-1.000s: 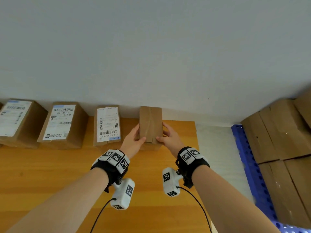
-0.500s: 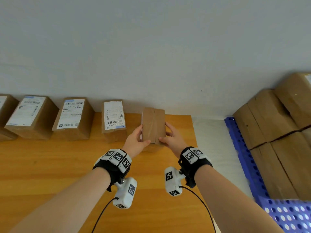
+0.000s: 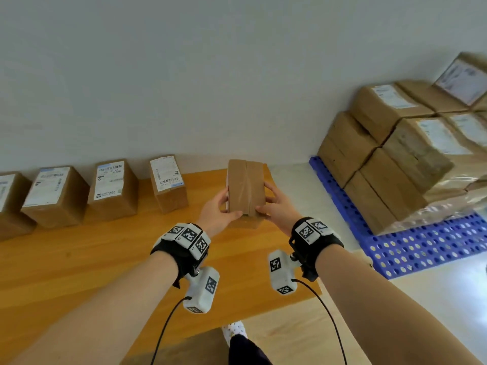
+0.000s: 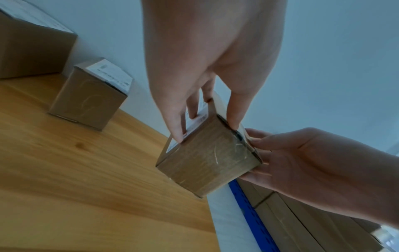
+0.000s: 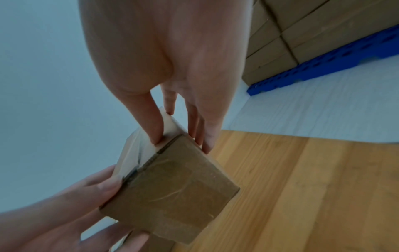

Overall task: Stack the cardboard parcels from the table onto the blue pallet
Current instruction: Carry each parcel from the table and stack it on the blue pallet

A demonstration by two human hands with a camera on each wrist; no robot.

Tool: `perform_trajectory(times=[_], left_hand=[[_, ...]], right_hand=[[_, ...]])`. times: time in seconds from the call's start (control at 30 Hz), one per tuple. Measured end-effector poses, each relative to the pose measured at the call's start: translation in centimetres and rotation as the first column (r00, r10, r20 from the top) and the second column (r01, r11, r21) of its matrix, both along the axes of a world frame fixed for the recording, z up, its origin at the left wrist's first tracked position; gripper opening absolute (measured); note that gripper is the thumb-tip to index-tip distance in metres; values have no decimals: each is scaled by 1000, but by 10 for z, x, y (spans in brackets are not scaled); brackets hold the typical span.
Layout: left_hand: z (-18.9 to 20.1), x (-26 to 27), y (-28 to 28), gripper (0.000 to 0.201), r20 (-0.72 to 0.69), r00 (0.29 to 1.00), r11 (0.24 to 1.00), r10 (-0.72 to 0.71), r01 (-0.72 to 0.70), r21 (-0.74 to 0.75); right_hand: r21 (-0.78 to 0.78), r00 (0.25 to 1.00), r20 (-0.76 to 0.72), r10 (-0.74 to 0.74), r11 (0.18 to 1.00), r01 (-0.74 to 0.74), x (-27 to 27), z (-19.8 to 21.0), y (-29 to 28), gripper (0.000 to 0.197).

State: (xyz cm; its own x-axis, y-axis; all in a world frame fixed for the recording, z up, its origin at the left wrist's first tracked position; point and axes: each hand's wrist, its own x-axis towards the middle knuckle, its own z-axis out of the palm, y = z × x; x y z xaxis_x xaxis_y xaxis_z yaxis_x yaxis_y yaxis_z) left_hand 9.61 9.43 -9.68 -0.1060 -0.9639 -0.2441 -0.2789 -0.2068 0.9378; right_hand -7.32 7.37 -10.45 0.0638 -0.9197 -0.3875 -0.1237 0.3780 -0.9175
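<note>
above the right end of the orange wooden worktop (image 3: 79,259), a small brown taped cardboard parcel (image 3: 246,187) is held clear of the surface between both hands; the left hand (image 3: 214,213) grips its left side with thumb on the top face and fingers down the labelled side, and the right hand (image 3: 279,208) grips the opposite side the same way, its fingers mostly hidden behind the box in the head view. the wrist views show the parcel's underside off the wood, with a white label (image 4: 194,122) on its left face too blurred to read. four more brown cardboard parcels with white labels stand in a row along the pale wall: nearest the held one a narrow upright box (image 3: 168,183), then a second (image 3: 113,191), a third (image 3: 55,197), and a fourth (image 3: 10,201) cut off by the left edge of the head view. to the right, on the floor, the blue perforated plastic pallet (image 3: 421,246) carries a stack of larger cardboard boxes (image 3: 395,164); the stack runs out of view on the right, so its count cannot be told, and shiny wrap blurs its lower corner. at the bottom edge a white patterned shoe (image 3: 234,331) shows only in part.
</note>
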Motion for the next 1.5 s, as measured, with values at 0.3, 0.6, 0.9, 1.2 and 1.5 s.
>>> perform_trajectory(times=[0.3, 0.6, 0.9, 1.2, 1.5], left_hand=[[44, -71, 8, 80, -6, 988, 987, -156, 156, -41], [94, -166, 24, 81, -12, 973, 965, -232, 228, -129], [141, -258, 59, 77, -46, 989, 970, -143, 131, -204], [174, -342, 65, 77, -50, 994, 963, -95, 79, -258], [213, -402, 21, 77, -9, 986, 944, -164, 155, -292]], right_hand=[[-52, 988, 2, -152, 987, 151, -76, 54, 51, 74], [-144, 984, 48, -169, 974, 175, -179, 105, 78, 73], [-255, 999, 11, -44, 966, 46, -279, 151, 95, 74], [-344, 1000, -13, 20, 939, -23, -367, 183, 89, 73], [-373, 999, -23, -30, 928, 19, -428, 213, 48, 70]])
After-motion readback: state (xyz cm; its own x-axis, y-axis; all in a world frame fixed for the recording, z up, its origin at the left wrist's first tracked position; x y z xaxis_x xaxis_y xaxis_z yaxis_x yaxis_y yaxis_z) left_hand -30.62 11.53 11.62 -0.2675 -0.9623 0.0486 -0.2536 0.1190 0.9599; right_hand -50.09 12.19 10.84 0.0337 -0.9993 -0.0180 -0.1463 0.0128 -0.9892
